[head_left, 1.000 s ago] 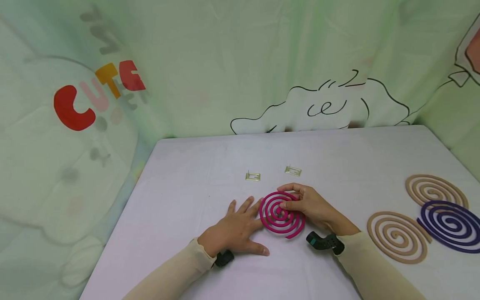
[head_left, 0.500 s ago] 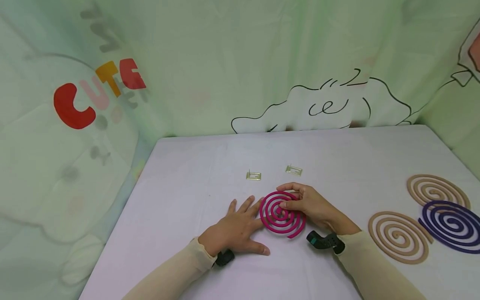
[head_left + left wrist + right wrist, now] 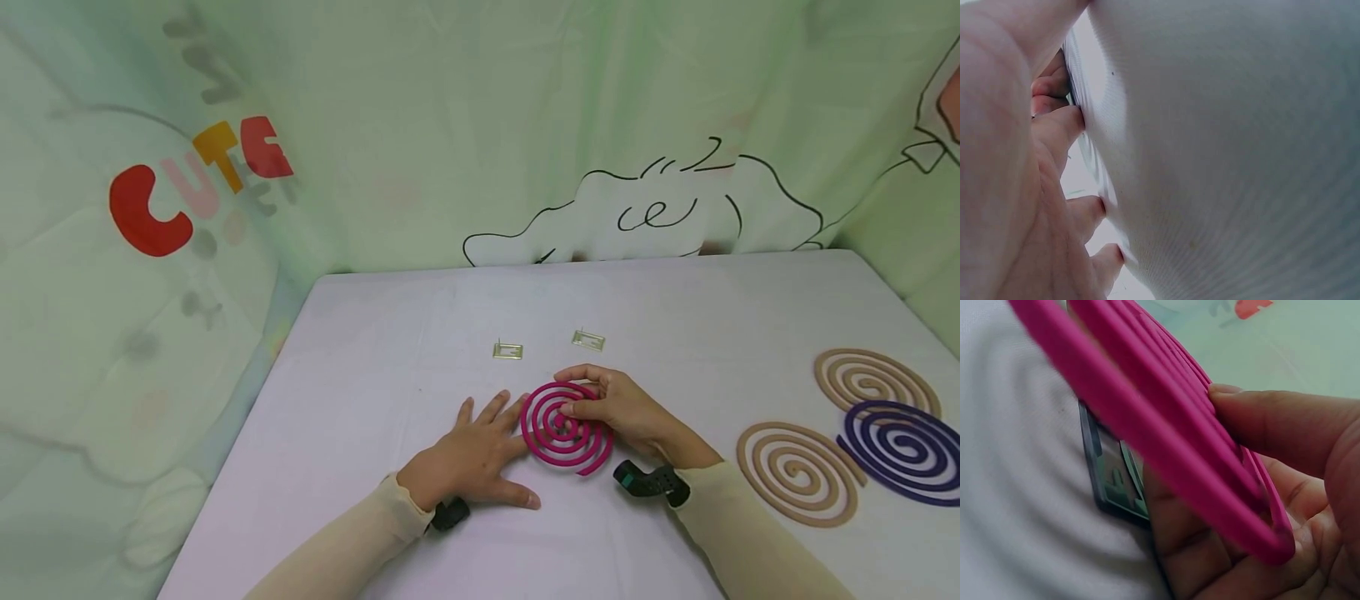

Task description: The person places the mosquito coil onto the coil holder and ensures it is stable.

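Head view showed your right hand [image 3: 626,412] holding a pink coil [image 3: 558,423], thumb at its centre and the other fingers behind it. The coil was one deep magenta strand wound into a flat spiral, with gaps between the rings, a small bulb in the middle and a loose outer end pointing down towards you. Up close in the right wrist view its surface looked smooth and matte, the rings rounded and tilted up off the table [image 3: 390,350]. Behind it sat a dark-rimmed piece [image 3: 1100,465]; you could not tell from that angle whether your fingers gripped it too.

Your left hand [image 3: 476,458] lay palm down on the table with its fingers spread wide, the coil covering part of the forefinger from above.

Past the coil, two small brass-coloured stands [image 3: 507,351] lay apart from each other. Well off to your right were a near tan coil [image 3: 798,475], a far tan coil [image 3: 870,385] and a purple coil [image 3: 907,448] that partly overlapped the far one.
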The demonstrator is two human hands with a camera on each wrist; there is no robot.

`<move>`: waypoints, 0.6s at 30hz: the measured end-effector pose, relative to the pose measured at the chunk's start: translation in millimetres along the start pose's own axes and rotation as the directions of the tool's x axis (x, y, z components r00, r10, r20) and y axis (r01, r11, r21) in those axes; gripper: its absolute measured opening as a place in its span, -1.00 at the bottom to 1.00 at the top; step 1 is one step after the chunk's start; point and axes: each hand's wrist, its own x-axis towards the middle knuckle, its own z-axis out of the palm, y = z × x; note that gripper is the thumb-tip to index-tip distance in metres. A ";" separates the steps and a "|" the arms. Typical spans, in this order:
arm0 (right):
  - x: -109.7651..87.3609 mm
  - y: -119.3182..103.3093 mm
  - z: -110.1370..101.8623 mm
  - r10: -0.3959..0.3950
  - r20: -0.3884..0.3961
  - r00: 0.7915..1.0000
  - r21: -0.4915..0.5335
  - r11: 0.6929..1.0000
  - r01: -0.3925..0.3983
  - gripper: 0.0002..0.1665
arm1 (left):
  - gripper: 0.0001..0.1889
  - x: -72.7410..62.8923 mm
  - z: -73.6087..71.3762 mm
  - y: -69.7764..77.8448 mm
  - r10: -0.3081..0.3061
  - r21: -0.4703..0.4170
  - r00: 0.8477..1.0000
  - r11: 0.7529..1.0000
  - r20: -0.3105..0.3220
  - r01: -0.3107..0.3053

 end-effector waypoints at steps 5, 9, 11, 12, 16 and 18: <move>1.3 0.1 0.9 0.011 -0.018 1.000 -0.014 1.000 -0.011 -0.30 | -0.01 -0.3 -0.9 0.0 -0.003 -0.004 1.000 1.000 0.006 0.003; 1.2 0.1 1.1 0.018 -0.031 0.999 -0.026 0.999 -0.019 -0.29 | -0.02 -0.7 -0.7 0.0 -0.006 -0.004 1.000 1.000 0.013 0.006; 1.0 0.0 0.9 0.019 -0.033 0.999 -0.028 0.999 -0.020 -0.29 | -0.01 -0.8 -0.5 -0.2 -0.008 0.003 1.000 1.000 0.014 0.008; 1.0 -0.1 0.9 0.018 -0.035 0.999 -0.028 0.999 -0.019 -0.29 | -0.01 -0.7 -0.4 -0.1 -0.009 0.007 1.000 1.000 0.013 0.009; 1.4 0.0 1.1 0.008 -0.033 0.999 -0.016 1.000 -0.008 -0.28 | -0.02 -0.7 -0.3 0.0 -0.012 0.016 1.000 1.000 0.013 0.012; 1.6 0.3 1.4 0.004 -0.034 0.999 -0.005 1.000 -0.004 -0.29 | -0.02 -0.7 -0.6 0.1 -0.014 0.015 1.000 1.000 0.014 0.014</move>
